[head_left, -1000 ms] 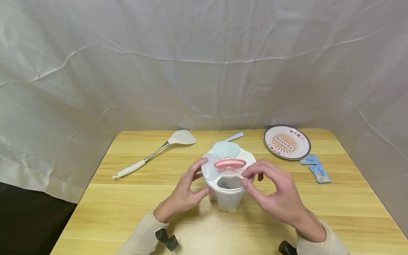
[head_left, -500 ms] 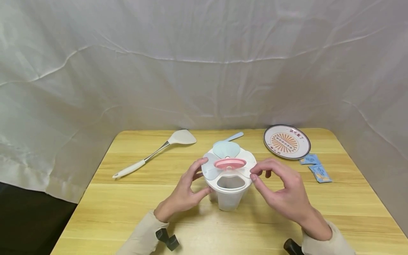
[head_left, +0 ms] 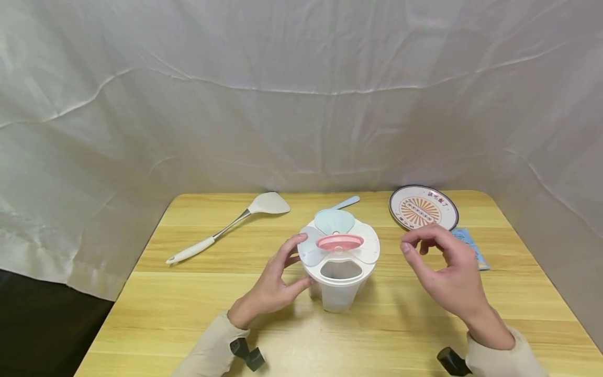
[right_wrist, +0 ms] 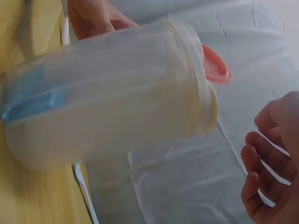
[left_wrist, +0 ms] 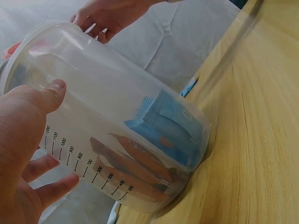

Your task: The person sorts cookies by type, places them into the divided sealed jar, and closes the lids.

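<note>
Left grip [head_left: 275,281] curls round the canister [head_left: 338,297] — right grip [head_left: 451,272], half-open and empty, has moved rightward off its lid [head_left: 338,255].

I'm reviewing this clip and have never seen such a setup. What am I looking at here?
There is no machine: a person works with two bare hands. The wide picture comes from a head-worn camera looking down; the two close-ups, turned sideways, come from a camera on each wrist. The left hand grips a translucent container standing on the wooden table. Its pink flap is raised, and some packets inside show through. The right hand holds nothing, apart from the container. Also on the table lie a spatula, a plate and blue packaging partly hidden by that hand.
</note>
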Tool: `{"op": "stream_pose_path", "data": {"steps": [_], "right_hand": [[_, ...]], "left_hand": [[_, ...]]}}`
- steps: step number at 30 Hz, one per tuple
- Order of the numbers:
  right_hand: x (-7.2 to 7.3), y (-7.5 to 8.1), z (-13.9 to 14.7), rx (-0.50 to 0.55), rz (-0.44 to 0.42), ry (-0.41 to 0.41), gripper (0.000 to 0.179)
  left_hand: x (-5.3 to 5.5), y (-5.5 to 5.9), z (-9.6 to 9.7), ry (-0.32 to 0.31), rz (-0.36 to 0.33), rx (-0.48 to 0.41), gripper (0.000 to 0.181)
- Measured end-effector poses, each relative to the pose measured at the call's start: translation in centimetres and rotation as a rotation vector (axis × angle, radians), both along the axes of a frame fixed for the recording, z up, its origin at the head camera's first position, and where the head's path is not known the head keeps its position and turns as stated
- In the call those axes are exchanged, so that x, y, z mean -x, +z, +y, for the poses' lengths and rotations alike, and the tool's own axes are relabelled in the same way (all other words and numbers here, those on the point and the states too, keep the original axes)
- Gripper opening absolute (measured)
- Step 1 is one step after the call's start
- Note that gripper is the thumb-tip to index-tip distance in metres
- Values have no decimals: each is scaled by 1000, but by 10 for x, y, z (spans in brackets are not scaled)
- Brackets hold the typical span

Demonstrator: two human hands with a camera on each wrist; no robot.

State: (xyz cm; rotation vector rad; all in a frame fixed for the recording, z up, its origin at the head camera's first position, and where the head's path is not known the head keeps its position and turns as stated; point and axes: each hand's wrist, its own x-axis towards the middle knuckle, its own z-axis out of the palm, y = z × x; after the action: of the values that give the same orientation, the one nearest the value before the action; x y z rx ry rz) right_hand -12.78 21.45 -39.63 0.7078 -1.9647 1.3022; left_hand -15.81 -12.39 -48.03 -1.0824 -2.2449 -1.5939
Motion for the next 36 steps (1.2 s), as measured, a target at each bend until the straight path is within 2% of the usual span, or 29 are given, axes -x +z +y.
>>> {"op": "stream_pose_path", "data": {"steps": [4,8,13,18,22,27,32,36], "right_hand": [[3,-1,11,21,-21,-30,28],[7,-5,24,22,-53,-98,22],[10,-11,40,-53,-38,-220,16],[13,-17,52,-122,4,-280,20],[18,-25,63,-147,5,-324,19],[24,-36,80,-171,-56,-378,17],[30,-46,95,-182,-120,-412,17],[34,-56,108,-178,-191,-418,26]], "left_hand": [[1,0,0,0,2,3,90],[1,-1,0,-1,15,4,90],[1,-3,-1,-4,26,2,90],[2,-4,-1,-7,34,-3,90],[2,-3,-1,-4,27,-6,90],[1,-2,0,1,6,-5,89],[1,-3,0,-4,35,-2,90],[2,-3,0,-9,40,-4,90]]}}
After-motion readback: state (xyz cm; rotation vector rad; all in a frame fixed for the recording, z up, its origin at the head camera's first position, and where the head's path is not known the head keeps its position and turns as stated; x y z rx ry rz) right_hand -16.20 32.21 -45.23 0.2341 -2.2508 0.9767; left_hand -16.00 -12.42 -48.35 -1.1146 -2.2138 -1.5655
